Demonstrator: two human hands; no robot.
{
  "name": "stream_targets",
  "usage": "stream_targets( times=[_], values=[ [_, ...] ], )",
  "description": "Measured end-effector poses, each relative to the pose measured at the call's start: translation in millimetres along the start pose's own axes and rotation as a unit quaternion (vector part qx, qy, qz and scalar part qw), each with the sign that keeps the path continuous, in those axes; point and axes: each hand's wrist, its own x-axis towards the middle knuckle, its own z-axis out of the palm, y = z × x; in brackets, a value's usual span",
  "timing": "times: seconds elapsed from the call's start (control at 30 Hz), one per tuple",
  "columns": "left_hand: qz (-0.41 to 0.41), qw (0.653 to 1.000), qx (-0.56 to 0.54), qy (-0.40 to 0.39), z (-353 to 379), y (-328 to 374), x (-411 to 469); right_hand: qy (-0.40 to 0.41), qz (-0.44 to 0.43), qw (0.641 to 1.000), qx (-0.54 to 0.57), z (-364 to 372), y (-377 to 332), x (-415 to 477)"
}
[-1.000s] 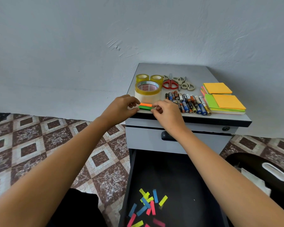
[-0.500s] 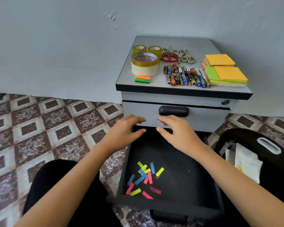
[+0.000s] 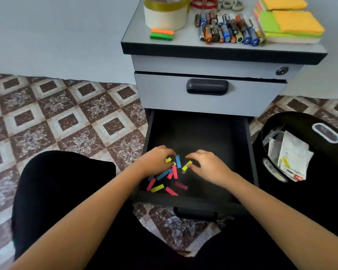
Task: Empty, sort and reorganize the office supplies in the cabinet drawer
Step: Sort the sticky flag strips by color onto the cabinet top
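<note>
Label print on the batteries (image 3: 228, 29) and on the paper scraps (image 3: 293, 152) is too small to read. Left hand (image 3: 156, 160) is inside the open bottom drawer (image 3: 203, 133), fingers curled downward and close together, tips on a yellow and a blue strip at the top of the loose paper strips (image 3: 164, 176); can't tell if any strip is actually pinched. Right hand (image 3: 207, 166) is just beside it, fingers bent and slightly spread, thumb and forefinger touching the end of another yellow strip; a real grip can't be confirmed. The strips are small flat rectangles in pink, blue and yellow, scattered and overlapping on the matte black drawer floor, near its front left. Grey laminate cabinet (image 3: 209, 102) with a dark top edge; its upper drawer is closed, with a black rounded handle (image 3: 207, 86) and a round keyhole lock (image 3: 282, 71). On top: a wide glossy tape roll (image 3: 165, 14), a neat orange-over-green strip stack (image 3: 162, 34) just in front of it, red-handled scissors (image 3: 203, 1), the cylindrical batteries in rows, and square sticky note pads (image 3: 293, 24) in orange, green and pink. The black plastic bin (image 3: 310, 123) to the right of the drawer holds the crumpled scraps. Patterned brown tile floor (image 3: 66, 117).
</note>
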Motion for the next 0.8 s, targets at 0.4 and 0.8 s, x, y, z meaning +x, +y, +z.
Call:
stream_targets(
  times=[0.4,0.8],
  values=[
    [-0.052,0.982,0.174,-0.054,47.7,-29.1,40.2,-0.066,-0.003,0.991,-0.12,58.6,35.6,26.0],
    [-0.098,0.975,0.2,-0.009,58.1,-27.9,44.8,-0.036,0.0,0.98,-0.194,71.2,43.8,31.9]
  ],
)
